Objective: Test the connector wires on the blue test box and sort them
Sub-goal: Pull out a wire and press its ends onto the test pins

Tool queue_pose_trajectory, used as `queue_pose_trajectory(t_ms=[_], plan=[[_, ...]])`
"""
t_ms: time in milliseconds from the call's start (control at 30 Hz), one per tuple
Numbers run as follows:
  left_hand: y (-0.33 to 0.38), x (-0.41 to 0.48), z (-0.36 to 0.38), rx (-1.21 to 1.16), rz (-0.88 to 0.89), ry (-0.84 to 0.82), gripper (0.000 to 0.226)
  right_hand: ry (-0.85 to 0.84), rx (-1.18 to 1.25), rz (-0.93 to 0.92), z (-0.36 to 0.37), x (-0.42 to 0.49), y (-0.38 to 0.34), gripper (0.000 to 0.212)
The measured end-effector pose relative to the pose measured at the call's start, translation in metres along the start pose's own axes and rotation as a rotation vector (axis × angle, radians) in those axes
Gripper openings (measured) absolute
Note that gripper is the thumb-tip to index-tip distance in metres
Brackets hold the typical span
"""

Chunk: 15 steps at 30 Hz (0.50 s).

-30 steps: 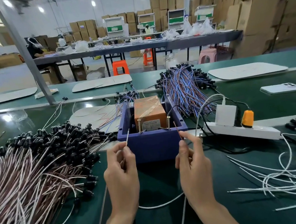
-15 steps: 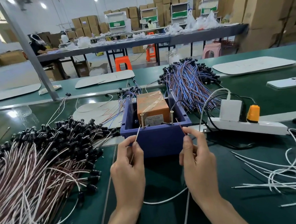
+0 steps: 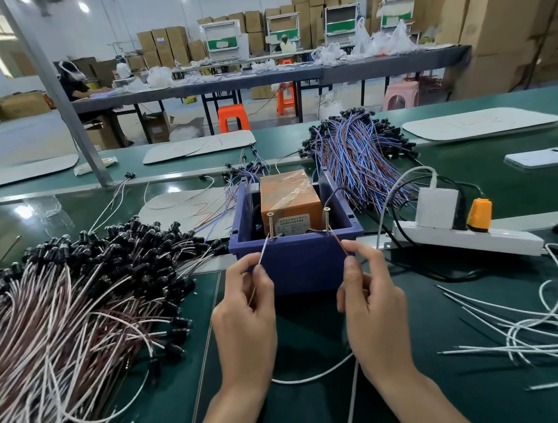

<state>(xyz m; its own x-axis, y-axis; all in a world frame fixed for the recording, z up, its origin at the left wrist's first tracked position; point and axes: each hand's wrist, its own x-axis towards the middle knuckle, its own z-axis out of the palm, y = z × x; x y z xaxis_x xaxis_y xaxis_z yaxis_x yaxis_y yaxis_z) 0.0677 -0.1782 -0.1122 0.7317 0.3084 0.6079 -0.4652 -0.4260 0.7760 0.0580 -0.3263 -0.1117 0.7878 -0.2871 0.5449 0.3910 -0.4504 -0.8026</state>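
The blue test box (image 3: 297,264) stands mid-table with an orange unit (image 3: 287,193) inside and two brass screws, the left screw (image 3: 270,224) and the right screw (image 3: 327,218), upright at its front edge. My left hand (image 3: 247,318) pinches a white wire end (image 3: 264,251) whose tip reaches the left screw's base. My right hand (image 3: 371,301) pinches a reddish wire end (image 3: 339,243) whose tip reaches the right screw's base. The wire's white length (image 3: 309,378) loops on the table below my hands.
A big heap of brown-and-white wires with black connectors (image 3: 73,301) fills the left. Blue-and-red wires (image 3: 357,154) lie behind the box. White wires (image 3: 540,321) spread at right. A power strip (image 3: 462,233) and a phone (image 3: 545,158) sit right of the box.
Both hands moved forward toward the box, bringing the two wire tips from short of the screws up to the screw bases.
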Motion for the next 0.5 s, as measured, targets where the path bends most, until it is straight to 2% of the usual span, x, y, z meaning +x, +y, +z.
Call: queue_pose_trajectory(t_ms=[500], plan=[[-0.0027,0.0010,0.0010,0.013,0.045,0.002,0.012,0.028,-0.011,0.022,0.0015,0.0005,-0.0010,0.029]])
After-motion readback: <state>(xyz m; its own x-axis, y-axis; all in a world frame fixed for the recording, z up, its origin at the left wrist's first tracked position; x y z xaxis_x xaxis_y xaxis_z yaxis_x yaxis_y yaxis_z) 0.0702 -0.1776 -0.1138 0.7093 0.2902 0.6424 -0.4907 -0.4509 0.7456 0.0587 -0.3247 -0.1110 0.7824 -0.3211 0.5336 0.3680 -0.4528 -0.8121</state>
